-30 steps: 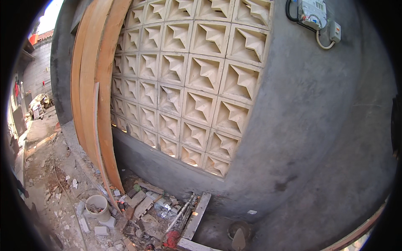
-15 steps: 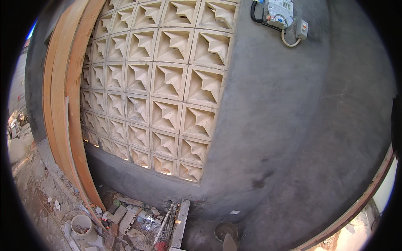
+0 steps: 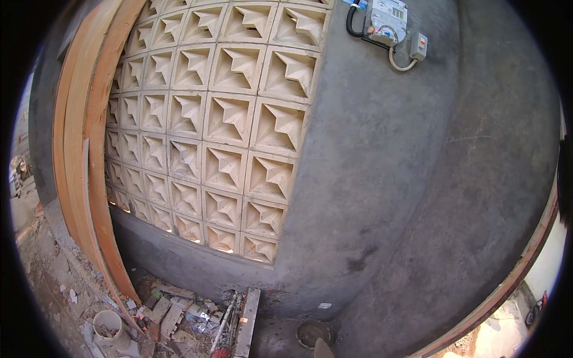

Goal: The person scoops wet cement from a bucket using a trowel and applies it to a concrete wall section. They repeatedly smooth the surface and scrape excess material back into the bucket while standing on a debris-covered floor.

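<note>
Neither of my hands shows in the head view. At the lower edge a tan, rounded tip [image 3: 323, 349] pokes into the picture; I cannot tell what it belongs to. Just beyond it, a round dark basin [image 3: 313, 325] with greyish contents stands on the floor against the wall. To its left lies a long, pale board [image 3: 247, 322], with several thin rods [image 3: 225, 327] beside it.
A grey plastered wall [image 3: 364, 161] adjoins a panel of cream ventilation blocks [image 3: 227, 119]. Tall plywood sheets [image 3: 77, 131] lean at left. Rubble [image 3: 173, 313] and a white bucket [image 3: 108, 324] lie below. An electricity meter [image 3: 387, 22] and a switch box [image 3: 419, 46] hang high up.
The view has shifted slightly, so the wall, blocks and floor things sit a little further left and mostly lower. No object has visibly been moved.
</note>
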Available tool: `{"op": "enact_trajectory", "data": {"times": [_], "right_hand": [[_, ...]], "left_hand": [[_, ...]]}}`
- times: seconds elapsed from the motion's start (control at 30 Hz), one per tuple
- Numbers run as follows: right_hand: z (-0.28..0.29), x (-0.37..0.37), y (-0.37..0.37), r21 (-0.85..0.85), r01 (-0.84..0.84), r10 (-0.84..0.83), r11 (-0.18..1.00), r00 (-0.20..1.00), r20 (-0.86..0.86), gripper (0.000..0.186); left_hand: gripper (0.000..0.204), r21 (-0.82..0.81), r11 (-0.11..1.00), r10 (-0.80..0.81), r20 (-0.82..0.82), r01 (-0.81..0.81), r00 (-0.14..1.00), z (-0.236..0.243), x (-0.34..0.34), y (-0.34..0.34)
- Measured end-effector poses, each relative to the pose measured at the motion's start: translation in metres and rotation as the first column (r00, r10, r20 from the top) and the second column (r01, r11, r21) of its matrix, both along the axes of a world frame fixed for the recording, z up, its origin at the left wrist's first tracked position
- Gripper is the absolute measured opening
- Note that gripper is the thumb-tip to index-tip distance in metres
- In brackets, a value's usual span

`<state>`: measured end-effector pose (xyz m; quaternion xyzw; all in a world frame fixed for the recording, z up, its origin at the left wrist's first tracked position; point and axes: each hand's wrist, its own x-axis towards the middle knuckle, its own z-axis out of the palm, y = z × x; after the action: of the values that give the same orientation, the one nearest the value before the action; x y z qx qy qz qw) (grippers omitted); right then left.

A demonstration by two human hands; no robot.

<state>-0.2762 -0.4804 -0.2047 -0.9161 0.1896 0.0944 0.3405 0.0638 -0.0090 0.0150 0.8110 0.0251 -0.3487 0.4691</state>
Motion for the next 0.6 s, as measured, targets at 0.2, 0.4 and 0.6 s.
{"op": "enact_trajectory", "data": {"times": [0.2, 0.4, 0.6], "right_hand": [[0.021, 0.008, 0.002, -0.213, -0.16, 0.147, 0.964, 0.986, -0.077, 0.038], [-0.017, -0.015, -0.008, -0.405, -0.292, 0.346, 0.867, 0.936, 0.067, 0.039], [0.023, -0.014, -0.011, -0.247, -0.201, 0.216, 0.948, 0.976, 0.034, 0.041]], "left_hand": [[0.041, 0.025, 0.999, 0.027, -0.013, -0.027, 1.0, -0.01, 0.0, 0.01], [0.038, 0.056, 0.995, 0.08, -0.024, -0.078, 0.997, -0.018, -0.004, 0.028], [0.037, 0.099, 0.983, 0.16, -0.049, -0.155, 0.986, -0.043, -0.019, 0.056]]}}
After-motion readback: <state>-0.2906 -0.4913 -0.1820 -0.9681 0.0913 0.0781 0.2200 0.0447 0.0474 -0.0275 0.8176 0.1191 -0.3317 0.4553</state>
